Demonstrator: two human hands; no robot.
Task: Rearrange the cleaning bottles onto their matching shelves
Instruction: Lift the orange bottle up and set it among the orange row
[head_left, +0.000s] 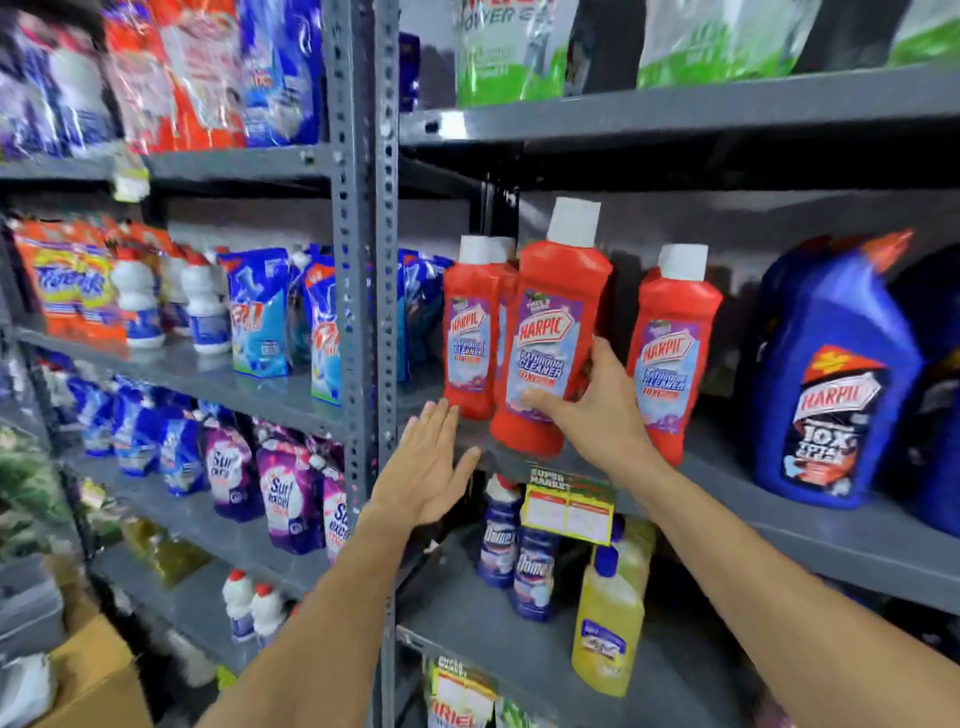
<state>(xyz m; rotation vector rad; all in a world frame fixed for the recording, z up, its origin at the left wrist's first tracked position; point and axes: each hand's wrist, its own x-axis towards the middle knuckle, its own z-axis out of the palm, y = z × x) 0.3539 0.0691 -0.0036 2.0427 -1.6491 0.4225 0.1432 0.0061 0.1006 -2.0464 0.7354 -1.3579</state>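
**Red Harpic bottle being set among its matching row**

Places are given from the held red bottle, which is gripped in the right hand: the thumb is laid across the lower label and the other fingers are wrapped around the bottle's right side and back. The bottle is carried upright, with its base at the front lip of the grey shelf; whether the base is resting on the shelf or just clear of it cannot be told.

Below and to the left of the bottle, the left hand is held open and empty, fingers spread flat, its fingertips just by the shelf's front edge and near the base of the neighbouring bottle. Directly beneath the bottle, a price tag hangs from the shelf lip.

Just behind and to the left, red Harpic bottles of the same kind are standing; another red Harpic bottle stands just to the right. Well off to the right, a large blue Harpic bottle is seen on the same shelf.

The step in hand is judged to be the placing of a red bottle into the gap between its like. The next move calls for the bottle to be pushed back level with its neighbours, kept upright so that neither is knocked, and then released.
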